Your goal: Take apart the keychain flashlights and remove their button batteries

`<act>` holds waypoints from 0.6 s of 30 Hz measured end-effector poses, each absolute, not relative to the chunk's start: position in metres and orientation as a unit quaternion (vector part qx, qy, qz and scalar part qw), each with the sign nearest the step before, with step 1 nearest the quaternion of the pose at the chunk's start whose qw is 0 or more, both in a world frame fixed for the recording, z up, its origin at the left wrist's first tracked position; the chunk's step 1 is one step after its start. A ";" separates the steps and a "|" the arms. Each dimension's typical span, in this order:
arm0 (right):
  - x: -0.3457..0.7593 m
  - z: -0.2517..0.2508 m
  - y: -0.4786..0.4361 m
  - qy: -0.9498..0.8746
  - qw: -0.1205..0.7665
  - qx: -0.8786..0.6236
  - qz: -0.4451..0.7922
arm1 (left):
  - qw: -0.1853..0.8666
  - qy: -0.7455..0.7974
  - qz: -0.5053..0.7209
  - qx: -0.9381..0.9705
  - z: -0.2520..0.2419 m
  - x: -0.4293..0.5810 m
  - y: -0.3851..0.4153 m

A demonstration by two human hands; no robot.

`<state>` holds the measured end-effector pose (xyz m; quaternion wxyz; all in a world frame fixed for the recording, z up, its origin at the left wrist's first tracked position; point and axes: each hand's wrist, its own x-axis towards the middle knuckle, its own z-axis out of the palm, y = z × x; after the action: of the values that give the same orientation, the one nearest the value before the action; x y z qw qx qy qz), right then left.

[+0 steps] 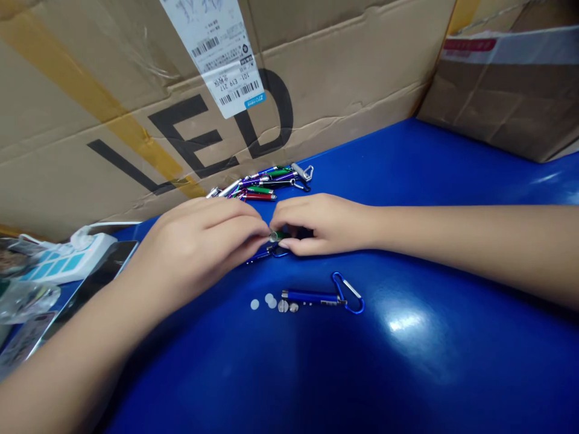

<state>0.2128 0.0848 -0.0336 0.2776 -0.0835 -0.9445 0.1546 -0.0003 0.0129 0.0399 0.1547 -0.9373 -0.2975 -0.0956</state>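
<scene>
My right hand (312, 226) is closed round a small green keychain flashlight (277, 236), most of it hidden by the fingers. At its near end, the thumb and fingers of my left hand (203, 241) are pinched together; what is between them is too small to make out. Just below the hands lies a blue keychain flashlight (259, 257), partly covered. Closer to me rests another blue flashlight (312, 296) with a blue carabiner (348, 293). Beside its end are several small round discs (271, 300), some whitish and some silvery like button cells (283, 306).
A pile of coloured keychain flashlights (266, 181) lies behind my hands, against a big cardboard box (339, 78) marked LED. Another box (493, 96) stands at the back right. A power strip (67, 259) and a dark flat device (85, 295) are at the left, on the blue table (407, 374).
</scene>
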 end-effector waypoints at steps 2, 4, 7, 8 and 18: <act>0.213 -0.034 0.085 -0.944 0.277 -0.082 0.158 | 0.159 -0.271 -0.094 -0.945 0.040 -0.002 0.014; 0.212 -0.034 0.085 -0.944 0.278 -0.080 0.160 | 0.154 -0.252 -0.092 -0.951 0.040 -0.003 0.015; 0.212 -0.034 0.085 -0.942 0.284 -0.080 0.160 | 0.166 -0.235 -0.081 -0.954 0.039 -0.004 0.018; 0.212 -0.034 0.085 -0.941 0.287 -0.080 0.159 | 0.173 -0.228 -0.078 -0.955 0.039 -0.005 0.019; 0.213 -0.035 0.088 -0.939 0.295 -0.071 0.160 | 0.029 -0.298 -0.007 -0.954 0.050 0.019 -0.013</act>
<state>0.2134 0.0878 -0.0353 0.2948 -0.0707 -0.9393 0.1604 0.0185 -0.0127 0.0504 0.0287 -0.9540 -0.2984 -0.0074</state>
